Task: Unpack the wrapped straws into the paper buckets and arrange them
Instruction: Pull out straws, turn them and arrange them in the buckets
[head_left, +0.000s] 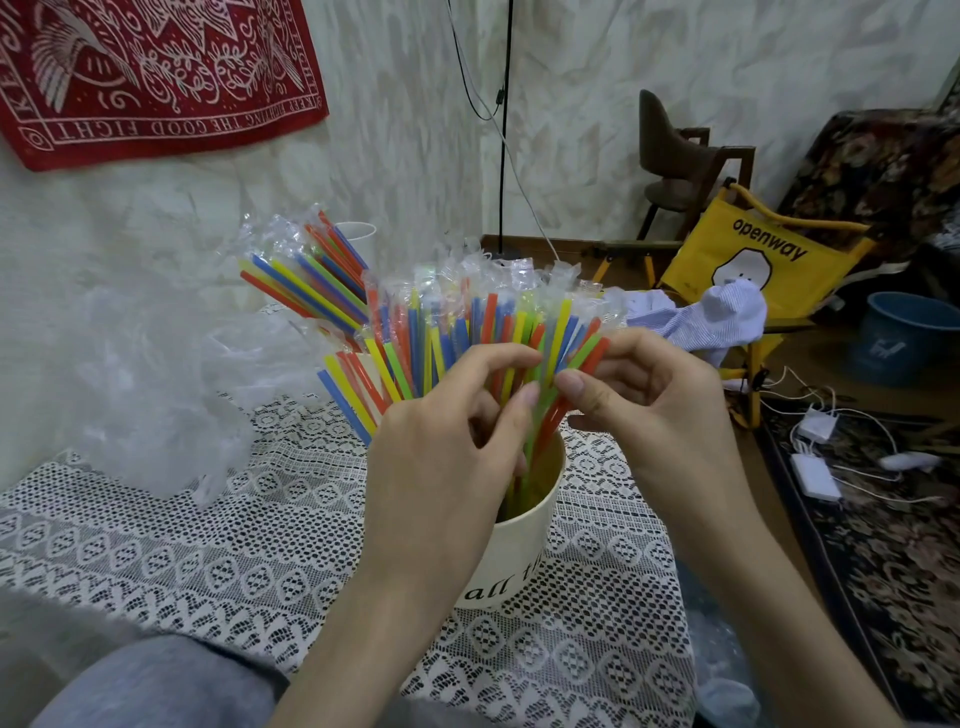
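Head view looks down on your two hands working at the near paper bucket (519, 540), which stands on the lace-covered desk (208, 561) with a fan of wrapped straws (467, 332) sticking up out of it. Your left hand (457, 415) has its fingers curled in among the straws at the bucket mouth, thumb and forefinger closing on a few of them. Your right hand (639, 384) pinches the right edge of the fan, thumb (571, 387) against a red and a green straw. Both hands are gripping straws, not resting.

A second bucket (358, 234) stands farther back and to the left, already holding a bundle of straws (306, 270) that leans left. Crumpled clear plastic (156, 384) lies on the desk at the left.

These straws look very light and fairly stiff along their length, but each sits in a slick, crinkly clear sleeve, so they will likely slide against one another and splay or tip out when you let go. Take hold around the middle of the shafts, where you are now, not by the loose wrapper tips, which would probably just crumple. The bucket itself looks light and could tip if you push the bundle sideways, so steady it as you spread them.
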